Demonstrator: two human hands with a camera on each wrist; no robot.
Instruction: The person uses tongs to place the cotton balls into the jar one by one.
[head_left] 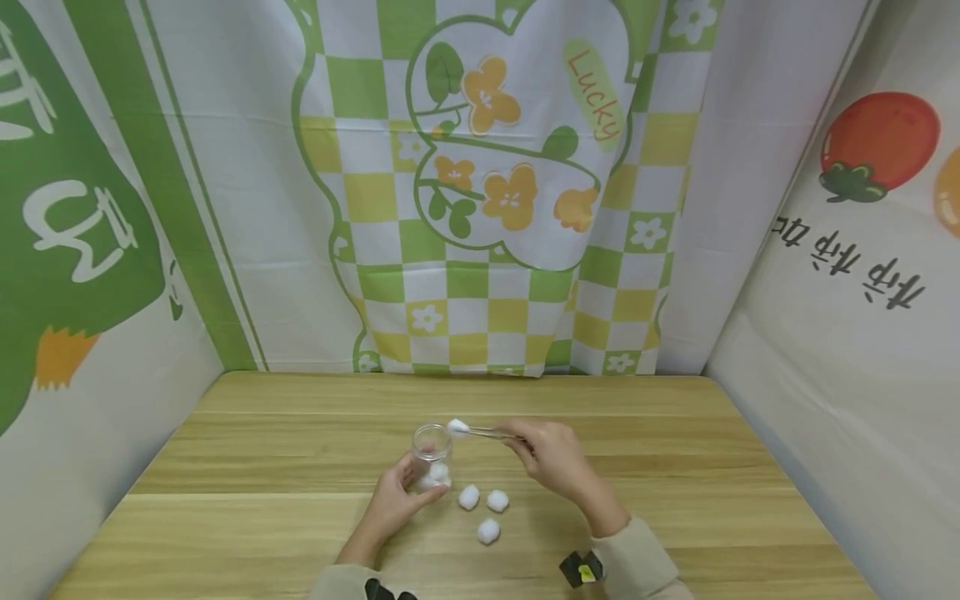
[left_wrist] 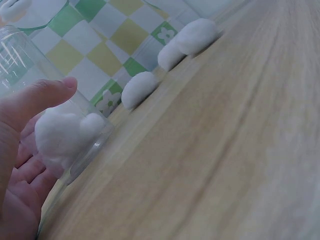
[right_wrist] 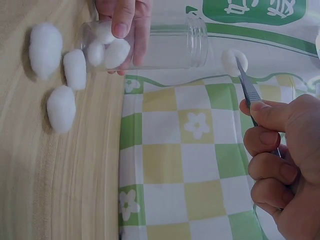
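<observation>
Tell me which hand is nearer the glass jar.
Left. The left hand grips the glass jar at its base; the right hand is off to its right, holding tweezers with a cotton ball above the mouth.

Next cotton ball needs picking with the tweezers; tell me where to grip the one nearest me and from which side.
Take the nearest cotton ball across its middle, coming from above with the tweezers. It lies alone on the table, apart from the two other balls, so both tips should fit round its sides. The right hand is closest.
</observation>
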